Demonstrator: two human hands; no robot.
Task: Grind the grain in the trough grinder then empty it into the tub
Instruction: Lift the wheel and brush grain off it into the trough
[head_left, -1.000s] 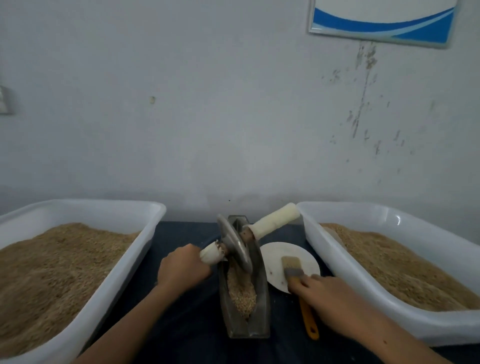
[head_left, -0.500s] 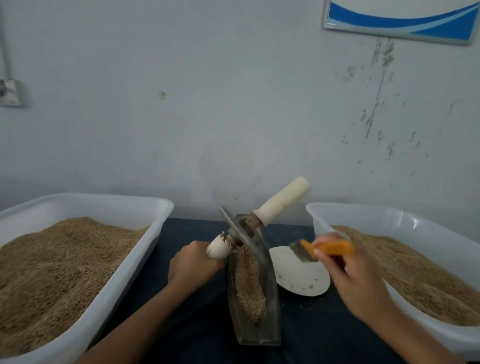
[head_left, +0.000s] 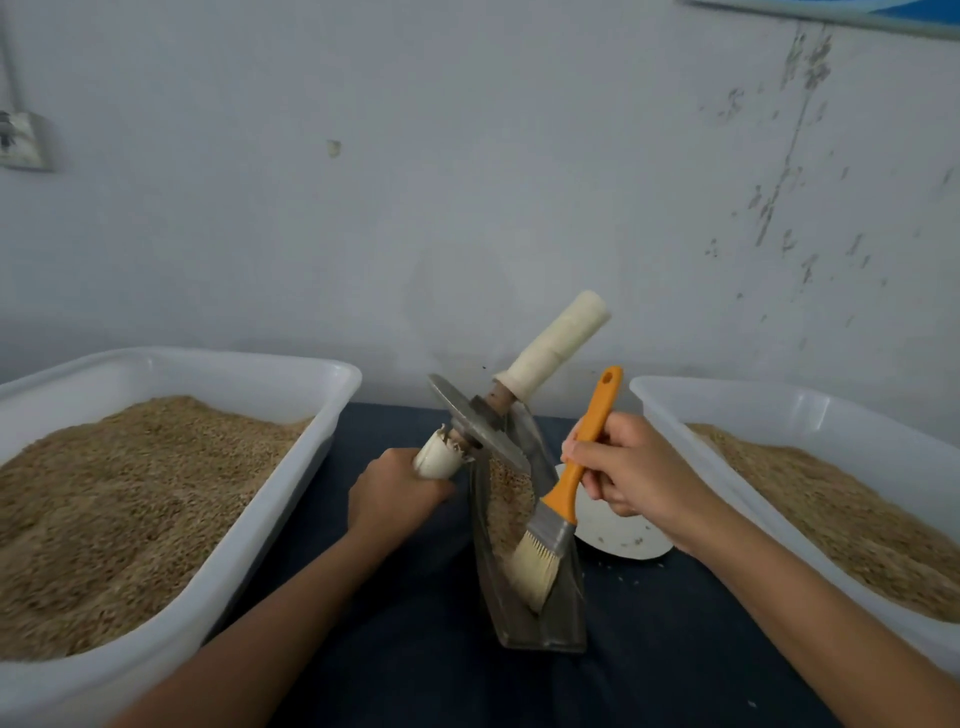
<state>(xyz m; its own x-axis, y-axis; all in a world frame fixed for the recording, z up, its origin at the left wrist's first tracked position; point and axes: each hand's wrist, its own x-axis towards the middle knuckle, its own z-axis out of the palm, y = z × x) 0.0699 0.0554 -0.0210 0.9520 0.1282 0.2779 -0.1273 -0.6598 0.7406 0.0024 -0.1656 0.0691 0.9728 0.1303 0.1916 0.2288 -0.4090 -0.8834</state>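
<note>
Fingers (head_left: 589, 457) of the right hand (head_left: 636, 470) curl round the orange handle of a paintbrush (head_left: 558, 506), holding it tilted so that its pale bristles reach down into the near end of the trough grinder (head_left: 524, 618). Fingers of the left hand (head_left: 392, 493) wrap the lower white grip of the grinding wheel's axle (head_left: 439, 460), and the metal wheel (head_left: 478, 428) is lifted and tilted, its lower edge over the grain (head_left: 506, 506) that lies in the trough. The other white grip (head_left: 558, 340) points up and to the right, free of any hand.

The trough grinder stands on the dark blue bench (head_left: 405, 649), roughly midway between two white plastic tubs. The left tub (head_left: 260, 525) is heaped with brown grain, and so is the right tub (head_left: 769, 512), though less full. Just right of the trough, a white round plate (head_left: 618, 535) lies flat on the bench, partly hidden behind the right hand and the brush; a few loose grains lie on it and on the bench beside it. The raised wheel and the brush both sit over the trough. Behind everything rises a pale wall (head_left: 467, 182) with scuffed, flaking marks on its right side and a small fitting (head_left: 23, 143) at the far left.
</note>
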